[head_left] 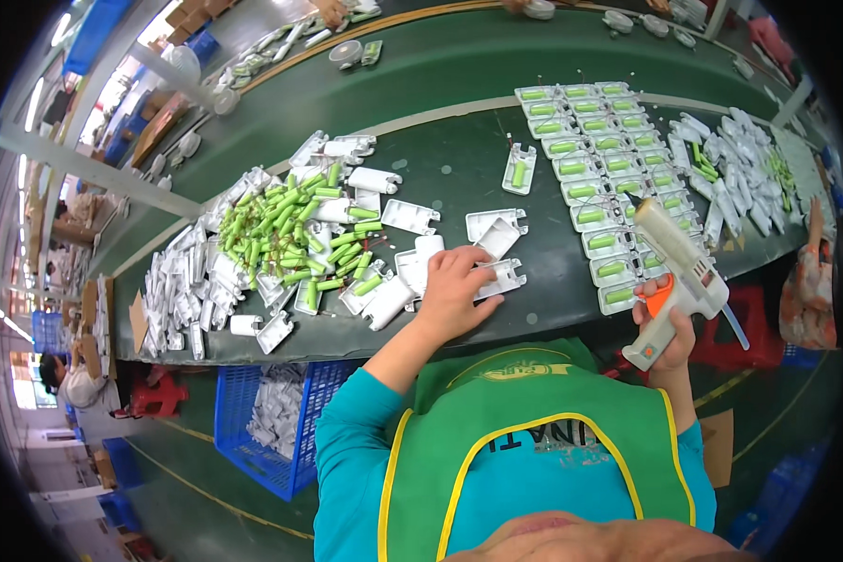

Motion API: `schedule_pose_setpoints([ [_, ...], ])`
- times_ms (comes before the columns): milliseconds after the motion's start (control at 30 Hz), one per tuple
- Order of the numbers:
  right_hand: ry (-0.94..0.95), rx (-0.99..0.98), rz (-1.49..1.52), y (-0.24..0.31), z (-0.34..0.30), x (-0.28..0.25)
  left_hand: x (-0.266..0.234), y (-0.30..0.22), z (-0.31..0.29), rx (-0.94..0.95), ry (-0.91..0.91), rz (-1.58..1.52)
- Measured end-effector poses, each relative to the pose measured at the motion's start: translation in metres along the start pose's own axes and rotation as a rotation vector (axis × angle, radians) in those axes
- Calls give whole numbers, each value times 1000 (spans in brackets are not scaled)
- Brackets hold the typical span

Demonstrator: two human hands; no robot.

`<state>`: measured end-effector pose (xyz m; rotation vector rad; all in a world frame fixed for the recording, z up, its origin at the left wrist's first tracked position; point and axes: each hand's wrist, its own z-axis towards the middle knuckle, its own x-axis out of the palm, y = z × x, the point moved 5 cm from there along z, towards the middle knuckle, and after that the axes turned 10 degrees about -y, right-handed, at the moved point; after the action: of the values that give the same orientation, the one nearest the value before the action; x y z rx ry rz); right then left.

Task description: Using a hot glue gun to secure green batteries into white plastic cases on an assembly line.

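My right hand (667, 328) grips a white hot glue gun (676, 272) with an orange trigger and a glue stick poking from its back. The gun's nozzle is over the right end of the rows of white casings (601, 242), each holding a green battery cell. My left hand (456, 292) is at the near middle of the bench, its fingers and thumb closed around the end of an open white plastic casing (506, 278). Just beyond it lie two more casings (496, 236). A single casing with a green cell and wires (519, 169) stands apart, farther off.
A heap of green battery cells (276, 225) lies among white casings on the left of the dark bench (440, 140). More casings (735, 164) pile at the right. Below the bench stands a blue crate (239, 440) with white parts. Another person's arm (816, 225) is at the far right.
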<state>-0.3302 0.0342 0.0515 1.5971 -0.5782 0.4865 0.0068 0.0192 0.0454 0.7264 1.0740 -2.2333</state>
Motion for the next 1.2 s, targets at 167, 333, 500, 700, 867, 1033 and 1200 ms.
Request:
schedule_pose_setpoints([
  [167, 12, -11, -7, 2, -1, 4, -5, -3, 11, 52, -54, 90],
  [333, 3, 9, -12, 1, -1, 6, -12, 18, 53, 182, 67, 384],
  [500, -5, -4, -30, 3, -3, 9, -2, 35, 63, 429, 300, 416],
  [700, -39, 10, -38, 2, -1, 4, -15, 36, 67, 515, 278, 387],
  [867, -54, 22, -38, -1, 2, 2, -36, 47, 89, 382, 18, 343],
  [1033, -54, 37, -38, -5, 2, 10, -4, 77, 107, 159, 9, 470],
  [1200, -41, 3, -74, -1, 0, 10, 27, 77, 87, 93, 158, 442],
])
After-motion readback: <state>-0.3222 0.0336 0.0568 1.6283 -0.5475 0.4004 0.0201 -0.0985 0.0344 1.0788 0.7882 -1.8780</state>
